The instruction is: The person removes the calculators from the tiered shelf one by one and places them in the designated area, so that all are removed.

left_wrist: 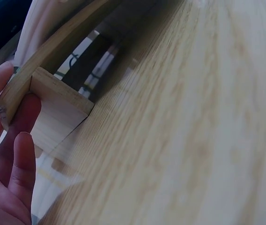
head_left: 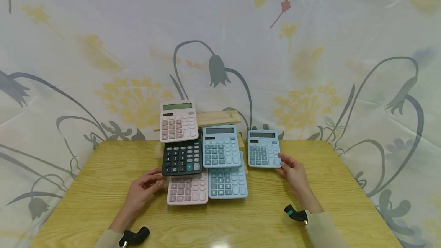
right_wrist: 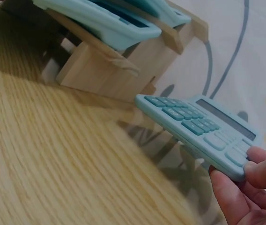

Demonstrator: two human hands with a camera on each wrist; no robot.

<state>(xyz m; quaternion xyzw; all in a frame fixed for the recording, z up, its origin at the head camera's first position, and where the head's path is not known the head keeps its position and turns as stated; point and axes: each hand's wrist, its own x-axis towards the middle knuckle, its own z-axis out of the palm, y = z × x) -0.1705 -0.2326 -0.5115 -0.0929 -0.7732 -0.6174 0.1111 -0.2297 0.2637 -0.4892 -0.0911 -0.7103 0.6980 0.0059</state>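
Nearest, pale sleeves are showing w/ a black wrist cam on each arm, above the wood-grain table. The person's L hand is pinching a front slat of the wooden rack at its L end, prob. for steadying. The R hand is pinching the loose blue calc by its lower R corner, thumb on top, fingers under; the calc is sitting in the air just R of the rack, apart from it. Step in hand, as far as one can judge: handling that calc while bracing the rack; the next move is prob. calling for a firm corner pinch, a level lift & some clearance. Slat ends and racked calcs are standing in the way: lower pink calc and lower blue calc are resting side by side; above/behind, black calc and mid blue calc are overlapping their tops, so a low sideways path is looking tight. Highest, upper pink calc is leaning at L, w/ top slat showing to its R. Farthest, a floral cloth is hanging behind; gap to rack, can't tell.
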